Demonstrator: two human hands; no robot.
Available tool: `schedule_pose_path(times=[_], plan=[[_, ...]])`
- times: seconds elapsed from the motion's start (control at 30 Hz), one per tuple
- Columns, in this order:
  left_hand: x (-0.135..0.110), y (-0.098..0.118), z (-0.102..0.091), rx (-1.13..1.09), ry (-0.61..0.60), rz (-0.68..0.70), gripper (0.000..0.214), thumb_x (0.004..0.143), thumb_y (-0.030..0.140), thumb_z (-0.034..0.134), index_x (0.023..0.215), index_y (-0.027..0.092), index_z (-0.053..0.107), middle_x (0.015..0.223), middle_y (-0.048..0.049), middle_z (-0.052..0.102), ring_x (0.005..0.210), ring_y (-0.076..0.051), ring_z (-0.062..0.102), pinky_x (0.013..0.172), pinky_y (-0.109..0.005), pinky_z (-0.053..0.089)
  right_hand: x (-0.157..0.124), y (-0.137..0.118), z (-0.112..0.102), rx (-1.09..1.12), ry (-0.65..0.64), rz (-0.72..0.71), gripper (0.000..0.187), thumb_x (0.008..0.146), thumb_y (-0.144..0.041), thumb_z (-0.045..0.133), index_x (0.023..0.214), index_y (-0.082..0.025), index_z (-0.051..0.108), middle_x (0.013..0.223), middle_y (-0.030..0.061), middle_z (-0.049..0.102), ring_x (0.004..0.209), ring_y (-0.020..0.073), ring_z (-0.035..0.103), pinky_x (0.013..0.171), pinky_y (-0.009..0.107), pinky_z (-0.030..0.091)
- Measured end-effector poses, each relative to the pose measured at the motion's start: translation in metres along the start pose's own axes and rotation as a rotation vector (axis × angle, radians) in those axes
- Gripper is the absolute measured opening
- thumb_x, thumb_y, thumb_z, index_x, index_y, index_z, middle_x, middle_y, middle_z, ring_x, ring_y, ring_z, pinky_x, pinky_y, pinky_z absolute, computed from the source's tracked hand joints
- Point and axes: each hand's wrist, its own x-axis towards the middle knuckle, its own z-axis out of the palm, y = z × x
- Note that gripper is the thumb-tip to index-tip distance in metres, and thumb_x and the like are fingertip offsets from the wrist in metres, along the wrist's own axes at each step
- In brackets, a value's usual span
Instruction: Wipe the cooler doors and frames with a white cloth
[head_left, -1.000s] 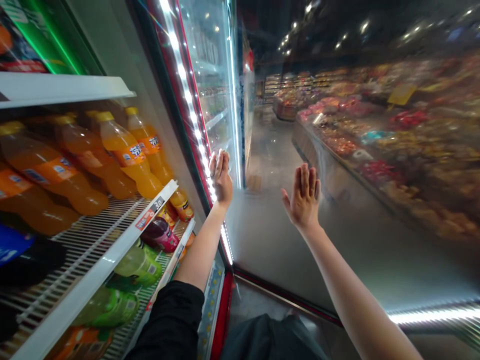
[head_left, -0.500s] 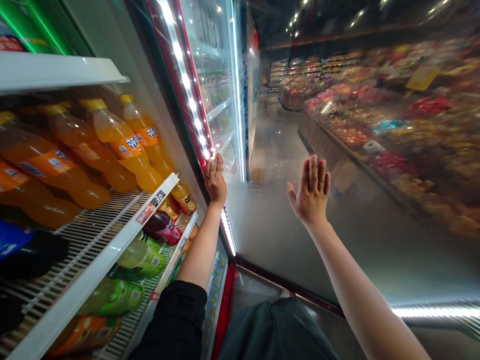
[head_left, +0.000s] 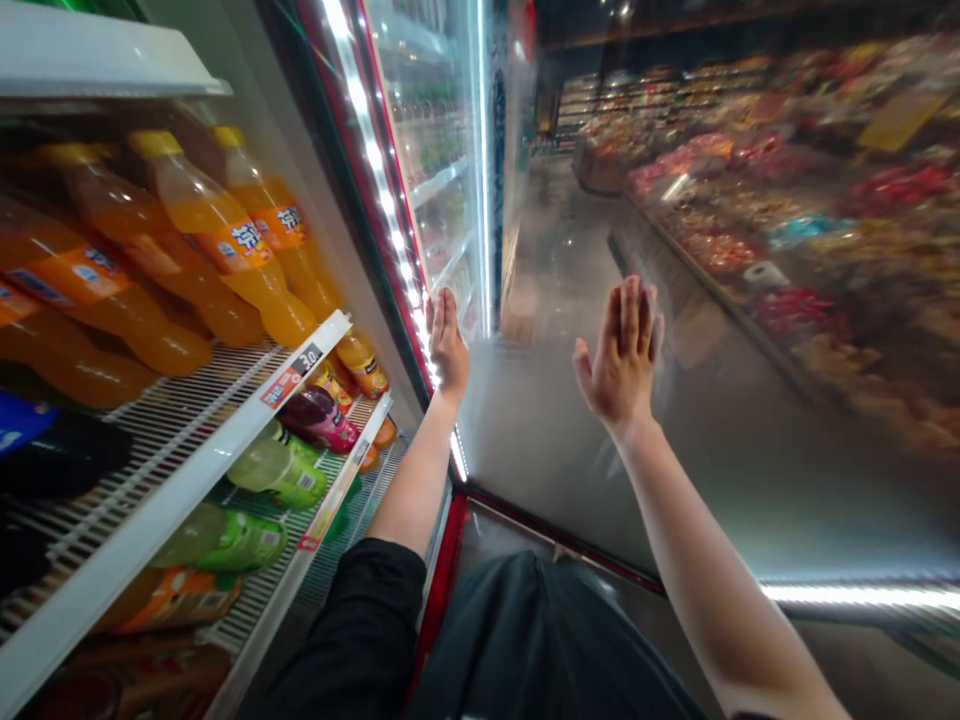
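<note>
My left hand [head_left: 448, 345] is raised flat with its fingers up, at the LED-lit frame [head_left: 382, 195] of a fogged glass fridge door [head_left: 547, 470]. My right hand [head_left: 622, 350] is raised with its palm forward and fingers spread a little, in front of the same glass. Neither hand holds anything, and I cannot tell exactly whether the palms touch the glass. To the left, orange soda bottles [head_left: 217, 235] lie tilted on a white wire shelf [head_left: 187, 440].
Green bottles [head_left: 277, 475] and a purple-labelled bottle [head_left: 319, 420] sit on a lower shelf with a price strip. Through the fogged glass, a long display of packaged goods [head_left: 787, 235] runs along a shop aisle. A dark garment [head_left: 540, 640] fills the bottom of the view.
The shelves and door frame have shifted upward in the view. My right hand sits higher than before, and both hands remain raised and empty.
</note>
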Motion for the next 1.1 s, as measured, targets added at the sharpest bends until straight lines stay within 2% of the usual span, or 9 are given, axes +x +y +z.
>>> schedule_pose_path(times=[0.1,0.2,0.33,0.4,0.53,0.7,0.8,0.9,1.1], plan=[[-0.030,0.003,0.013,-0.030,0.081,-0.058,0.058,0.117,0.019,0.023,0.171,0.009,0.041,0.183,-0.0177,0.037,0.176,-0.024,0.018,0.147,-0.050,0.013,-0.003,0.001,-0.002,0.030,-0.035,-0.034,0.096,0.102,-0.029,0.051,0.182,-0.017,0.000,0.189,0.0180,0.019,0.175,0.0393,0.017,0.137,0.068,0.024],[-0.045,0.012,0.023,-0.025,0.058,-0.031,0.060,0.116,0.017,0.025,0.172,0.023,0.042,0.181,-0.0062,0.045,0.175,-0.015,0.016,0.147,-0.043,0.017,-0.012,-0.004,-0.001,0.055,-0.105,-0.045,0.091,0.103,-0.027,0.049,0.183,-0.020,0.005,0.189,0.0148,0.022,0.175,0.0370,0.019,0.139,0.066,0.022],[-0.023,0.017,0.016,0.010,-0.011,0.119,0.059,0.116,0.020,0.030,0.172,0.029,0.044,0.178,-0.0013,0.050,0.175,-0.013,0.013,0.146,-0.043,0.021,-0.027,-0.016,0.004,0.065,-0.213,-0.026,0.085,0.105,-0.026,0.045,0.183,-0.021,0.011,0.188,0.0126,0.027,0.175,0.0364,0.022,0.140,0.064,0.022],[-0.014,0.017,0.011,0.025,0.013,0.085,0.060,0.116,0.022,0.029,0.175,0.029,0.040,0.181,-0.0019,0.045,0.175,-0.014,0.010,0.146,-0.044,0.018,-0.032,-0.019,0.008,0.067,-0.235,-0.023,0.085,0.105,-0.027,0.045,0.183,-0.021,0.011,0.187,0.0124,0.028,0.174,0.0366,0.022,0.140,0.064,0.022],[-0.038,0.027,0.023,0.064,0.079,-0.005,0.064,0.116,0.020,0.022,0.180,0.025,0.024,0.185,-0.0050,0.035,0.175,-0.014,0.014,0.146,-0.044,0.018,-0.037,-0.019,0.015,0.076,-0.253,-0.018,0.086,0.104,-0.025,0.045,0.183,-0.020,0.011,0.187,0.0137,0.028,0.174,0.0368,0.023,0.139,0.065,0.023],[-0.088,0.056,0.054,0.078,-0.022,0.190,0.070,0.114,0.019,0.027,0.182,0.029,0.013,0.186,-0.0025,0.032,0.175,-0.019,0.012,0.143,-0.046,0.027,-0.038,-0.019,0.018,0.076,-0.269,-0.008,0.088,0.103,-0.021,0.044,0.183,-0.020,0.008,0.188,0.0134,0.025,0.175,0.0356,0.019,0.139,0.064,0.023],[-0.084,0.063,0.055,0.037,-0.073,0.288,0.070,0.113,0.015,0.026,0.180,0.032,0.023,0.183,0.0005,0.040,0.174,-0.020,0.018,0.143,-0.048,0.028,-0.038,-0.017,0.015,0.087,-0.280,-0.032,0.091,0.101,-0.018,0.043,0.183,-0.022,0.004,0.189,0.0113,0.022,0.176,0.0336,0.017,0.139,0.064,0.023],[-0.073,0.062,0.051,0.050,-0.042,0.279,0.069,0.112,0.013,0.026,0.180,0.027,0.024,0.184,-0.0028,0.040,0.174,-0.020,0.015,0.143,-0.048,0.026,-0.041,-0.012,0.008,0.113,-0.291,-0.077,0.091,0.101,-0.016,0.041,0.183,-0.023,0.002,0.189,0.0106,0.022,0.176,0.0313,0.019,0.139,0.062,0.024],[-0.108,0.076,0.065,0.023,0.050,0.179,0.080,0.112,0.010,0.024,0.181,0.038,-0.004,0.189,0.0015,0.022,0.174,-0.018,0.006,0.144,-0.050,0.027,-0.056,0.003,-0.012,0.034,-0.183,0.028,0.091,0.105,-0.022,0.042,0.182,-0.025,-0.005,0.187,0.0134,0.028,0.174,0.0380,0.024,0.138,0.068,0.023]])
